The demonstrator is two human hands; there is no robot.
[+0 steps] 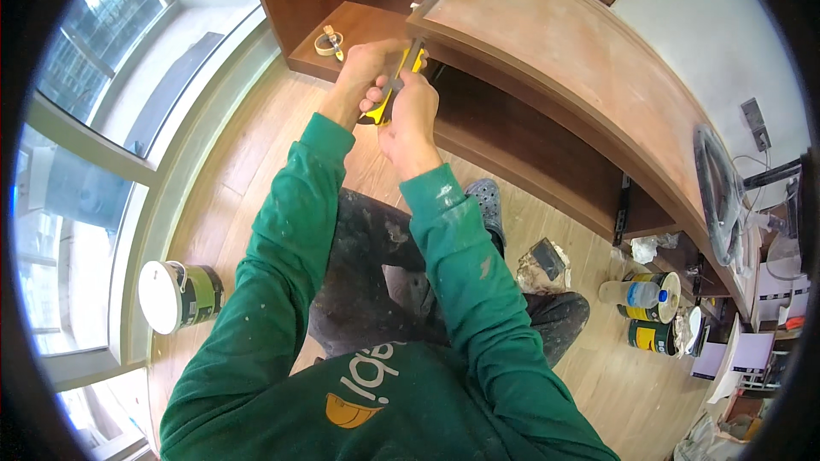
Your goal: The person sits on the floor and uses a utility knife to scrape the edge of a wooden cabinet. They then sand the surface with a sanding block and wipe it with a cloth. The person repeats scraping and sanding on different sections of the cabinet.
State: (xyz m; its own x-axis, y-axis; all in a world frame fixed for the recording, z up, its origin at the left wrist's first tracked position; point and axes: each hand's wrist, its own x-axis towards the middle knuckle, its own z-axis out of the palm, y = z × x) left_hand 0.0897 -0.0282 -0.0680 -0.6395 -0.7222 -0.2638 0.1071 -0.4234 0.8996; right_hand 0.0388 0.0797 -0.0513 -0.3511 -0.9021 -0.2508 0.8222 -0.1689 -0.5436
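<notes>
The yellow-and-black tool (pixel 383 109) slants between both hands, the right hand (pixel 413 115) closed on it, the left hand (pixel 367 70) curled round it; its far end reaches the corner of the wooden desk (pixel 555 47), touching or not I cannot tell

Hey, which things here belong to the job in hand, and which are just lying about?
Apparently in use:
yellow-and-black tool, gripped by the left hand and right hand
brown wooden counter, its corner near the tool

Seemingly lying about:
tape roll on the low ledge
white-lidded bucket
plastic bottle
</notes>
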